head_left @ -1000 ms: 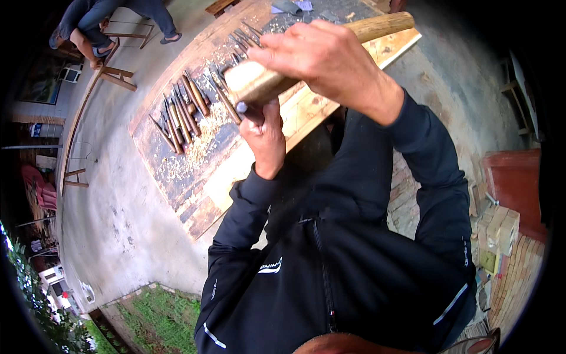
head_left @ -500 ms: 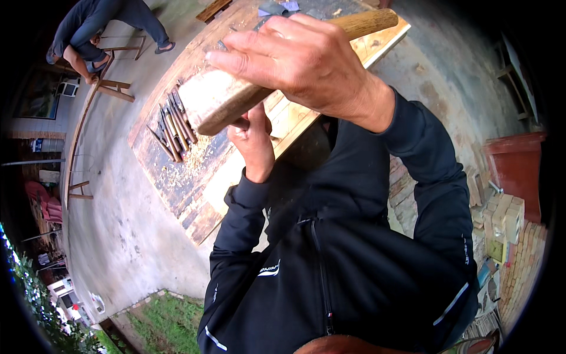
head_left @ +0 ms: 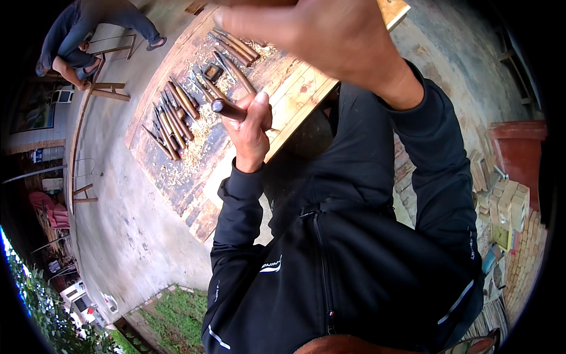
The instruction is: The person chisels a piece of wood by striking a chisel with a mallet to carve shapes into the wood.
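Head view: the chisel (head_left: 231, 111) is in my left hand (head_left: 250, 131), above the near-left part of the board (head_left: 306, 82). Those fingers are wrapped round its brown handle, thumb along the side, the dark round butt facing up and to the left of the board; the blade end is hidden behind my hand. My right hand (head_left: 348, 44) is raised over the far right part of the board, blurred, closed on the mallet (head_left: 259, 2); only a brown strip of that shows at the top edge. The two hands are well apart.

The board is pale, marked with thin drawn lines, and runs along my side of the surface (head_left: 200, 225). Across the board from me, carving tools (head_left: 171, 121) with brown handles lie side by side in a row, and more tools (head_left: 236, 47) lie farther right. Between those groups, also beyond the board, sits a small dark block (head_left: 212, 72). Pale shavings (head_left: 197, 147) are scattered between the board and the tools.

Well beyond the board, to its left, another person (head_left: 88, 35) bends over a wooden bench (head_left: 109, 89). Far to the right of the board stand a red tub (head_left: 519, 147) and some stacked bricks (head_left: 510, 206).
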`<action>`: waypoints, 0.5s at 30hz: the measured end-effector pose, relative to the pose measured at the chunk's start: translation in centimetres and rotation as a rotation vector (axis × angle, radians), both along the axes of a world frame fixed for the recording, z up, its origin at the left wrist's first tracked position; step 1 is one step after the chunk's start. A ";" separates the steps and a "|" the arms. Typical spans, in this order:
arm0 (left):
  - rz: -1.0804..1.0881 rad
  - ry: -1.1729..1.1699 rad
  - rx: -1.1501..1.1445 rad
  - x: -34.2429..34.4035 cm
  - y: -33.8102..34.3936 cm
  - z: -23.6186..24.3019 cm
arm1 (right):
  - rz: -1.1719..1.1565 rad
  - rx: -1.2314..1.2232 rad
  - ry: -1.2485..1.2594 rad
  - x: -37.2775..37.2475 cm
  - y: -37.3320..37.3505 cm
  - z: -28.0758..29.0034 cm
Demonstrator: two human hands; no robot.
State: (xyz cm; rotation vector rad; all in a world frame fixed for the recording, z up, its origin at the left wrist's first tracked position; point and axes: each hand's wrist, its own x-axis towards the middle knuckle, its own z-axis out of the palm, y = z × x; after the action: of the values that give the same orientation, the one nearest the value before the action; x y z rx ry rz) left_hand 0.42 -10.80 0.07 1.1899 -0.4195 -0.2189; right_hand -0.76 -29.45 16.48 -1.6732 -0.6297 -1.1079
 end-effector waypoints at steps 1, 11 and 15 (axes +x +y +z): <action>-0.031 0.018 -0.011 0.2 0.0 0.0 | 0.011 -0.001 0.011 -0.3 0.1 0.2; 0.177 -0.013 0.068 -1.0 -1.6 0.9 | -0.291 -0.612 -0.241 0.1 0.3 -3.2; -0.016 -0.017 0.050 0.2 -0.1 0.3 | -0.307 -0.613 -0.185 -0.7 -0.5 -2.6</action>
State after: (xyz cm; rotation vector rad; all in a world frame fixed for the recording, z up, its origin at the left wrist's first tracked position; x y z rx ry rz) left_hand 0.64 -10.86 0.41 1.2390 -0.4407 -0.2344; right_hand -1.42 -29.95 13.89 -2.2621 -0.9171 -1.3891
